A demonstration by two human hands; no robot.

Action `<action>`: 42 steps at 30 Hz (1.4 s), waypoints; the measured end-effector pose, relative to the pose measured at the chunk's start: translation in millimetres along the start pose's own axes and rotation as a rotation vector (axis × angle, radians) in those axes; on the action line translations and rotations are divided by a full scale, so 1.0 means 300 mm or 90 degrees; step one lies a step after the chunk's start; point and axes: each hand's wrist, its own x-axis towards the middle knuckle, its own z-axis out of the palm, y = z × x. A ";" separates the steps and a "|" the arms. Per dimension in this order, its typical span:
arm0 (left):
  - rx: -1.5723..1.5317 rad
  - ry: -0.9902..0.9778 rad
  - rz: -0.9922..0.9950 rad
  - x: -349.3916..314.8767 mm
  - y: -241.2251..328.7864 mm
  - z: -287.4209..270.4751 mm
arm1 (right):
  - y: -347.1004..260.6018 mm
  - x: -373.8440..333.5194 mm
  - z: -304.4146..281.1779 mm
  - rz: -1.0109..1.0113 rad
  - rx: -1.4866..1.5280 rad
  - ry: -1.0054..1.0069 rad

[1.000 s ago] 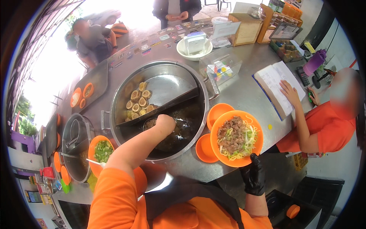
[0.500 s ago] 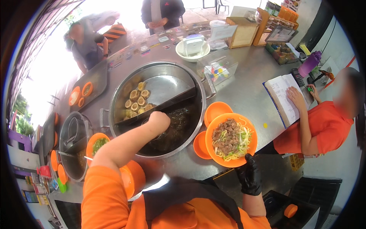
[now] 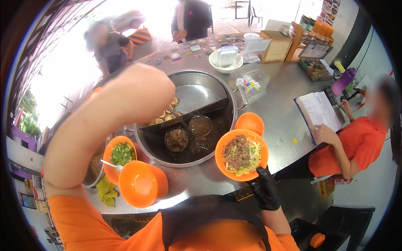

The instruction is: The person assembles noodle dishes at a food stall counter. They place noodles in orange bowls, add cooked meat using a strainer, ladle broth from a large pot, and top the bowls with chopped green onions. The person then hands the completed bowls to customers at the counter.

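High above the pot (image 3: 203, 90), left hand (image 3: 151, 83)

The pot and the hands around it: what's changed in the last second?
The left hand has lifted up and leftward from the pot, leaving two round scoops in view; whether it grips the handle is hidden. The right hand, still holding the noodle bowl, has shifted it left toward the pot. The notebook remains open.

1 lg pot (image 3: 200, 93), 2 ladles (image 3: 200, 125), 1 noodle bowl (image 3: 239, 177), 1 bk (image 3: 320, 111)
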 end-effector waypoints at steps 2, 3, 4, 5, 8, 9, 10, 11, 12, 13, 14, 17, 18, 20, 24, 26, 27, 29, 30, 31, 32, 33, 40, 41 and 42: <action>0.004 0.106 0.022 -0.085 -0.014 -0.090 | -0.012 0.025 0.009 -0.006 0.003 -0.056; -0.005 0.133 0.037 -0.127 -0.016 -0.130 | -0.021 0.032 0.010 0.003 -0.007 -0.065; -0.019 0.211 0.066 -0.163 -0.013 -0.162 | -0.031 0.035 0.008 0.012 -0.015 -0.087; -0.011 0.234 0.063 -0.197 -0.004 -0.193 | -0.041 0.038 0.006 0.025 -0.019 -0.101; -0.072 0.407 0.093 -0.279 0.052 -0.263 | -0.065 0.043 0.007 0.038 -0.041 -0.144; -0.073 0.426 0.097 -0.300 0.082 -0.277 | -0.066 0.047 0.008 0.038 -0.043 -0.163; -0.038 0.353 0.081 -0.323 0.115 -0.294 | -0.074 0.049 0.014 0.037 -0.035 -0.196; 0.011 0.293 0.034 -0.344 0.153 -0.303 | -0.078 0.050 0.017 0.038 -0.030 -0.206; -0.010 0.298 0.046 -0.368 0.190 -0.312 | -0.080 0.052 0.024 0.048 -0.034 -0.197; -0.018 0.320 0.026 -0.390 0.229 -0.313 | -0.081 0.054 0.030 0.051 -0.030 -0.201; -0.027 0.340 0.006 -0.415 0.264 -0.312 | -0.082 0.055 0.035 0.047 -0.022 -0.212; 0.013 0.334 0.007 -0.493 0.350 -0.275 | -0.083 0.056 0.047 0.045 0.000 -0.243; 0.018 0.333 0.021 -0.517 0.368 -0.258 | -0.084 0.055 0.048 0.055 -0.011 -0.221; 0.081 0.338 0.014 -0.561 0.390 -0.212 | -0.084 0.055 0.049 0.058 -0.009 -0.230; 0.165 0.411 0.024 -0.605 0.402 -0.118 | -0.069 0.064 0.040 0.072 -0.019 -0.211; 0.219 0.449 0.030 -0.608 0.404 -0.082 | -0.049 0.068 0.035 0.050 -0.023 -0.224; 0.246 0.473 0.034 -0.605 0.405 -0.073 | -0.043 0.073 0.031 0.050 -0.033 -0.204; 0.221 0.480 0.004 -0.600 0.397 -0.056 | -0.032 0.081 0.023 0.038 -0.042 -0.206; 0.168 0.461 -0.027 -0.598 0.386 -0.048 | -0.026 0.084 0.019 0.037 -0.044 -0.202; 0.122 0.492 -0.043 -0.592 0.370 -0.047 | -0.026 0.084 0.015 0.039 -0.044 -0.198; 0.068 0.449 -0.086 -0.587 0.347 -0.044 | -0.024 0.084 0.012 0.041 -0.045 -0.195; 0.021 0.456 -0.115 -0.578 0.318 -0.040 | -0.025 0.083 0.008 0.045 -0.043 -0.188; -0.121 0.193 -0.050 -0.307 0.080 0.110 | 0.028 0.084 -0.018 0.020 -0.045 -0.123; -0.109 0.138 0.000 -0.228 0.076 0.170 | 0.038 0.085 -0.021 0.007 -0.045 -0.110; -0.073 0.005 -0.005 -0.145 0.087 0.231 | 0.048 0.087 -0.028 -0.006 -0.045 -0.098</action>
